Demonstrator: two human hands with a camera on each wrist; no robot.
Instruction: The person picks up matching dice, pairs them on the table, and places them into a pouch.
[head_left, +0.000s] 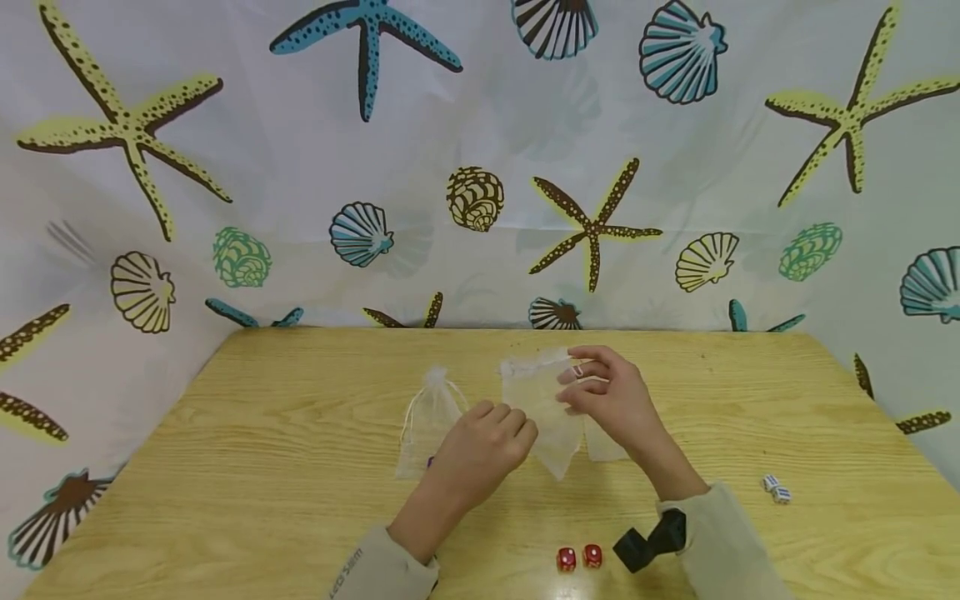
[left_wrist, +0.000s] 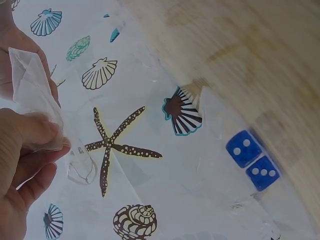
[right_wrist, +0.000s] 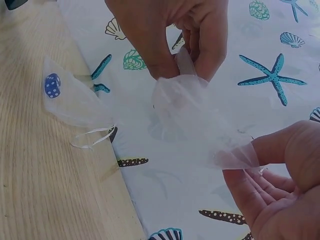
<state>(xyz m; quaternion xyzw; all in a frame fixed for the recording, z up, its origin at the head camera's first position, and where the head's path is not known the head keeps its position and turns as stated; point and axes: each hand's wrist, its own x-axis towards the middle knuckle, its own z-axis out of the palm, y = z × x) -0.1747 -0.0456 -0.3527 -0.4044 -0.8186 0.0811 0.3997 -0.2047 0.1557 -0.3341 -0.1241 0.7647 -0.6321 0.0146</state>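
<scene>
A sheer white drawstring bag (head_left: 551, 417) hangs between both hands above the table. My left hand (head_left: 483, 450) pinches one edge of it between thumb and fingers, plain in the left wrist view. At the bag's other edge, my right hand (head_left: 611, 400) grips the fabric with thumb and fingertips, as the right wrist view (right_wrist: 280, 175) shows. Behind the left hand, a second sheer bag (head_left: 431, 408) lies on the table with its cord drawn. Blue dice (left_wrist: 243, 148) show through its fabric; in the head view the hand mostly covers them.
Another flat sheer bag (head_left: 603, 442) lies partly under the right forearm. Two red dice (head_left: 580, 557) sit near the front of the wooden table (head_left: 285, 467), and two white dice (head_left: 776, 489) to the right. A shell-patterned cloth (head_left: 450, 275) stands behind the table.
</scene>
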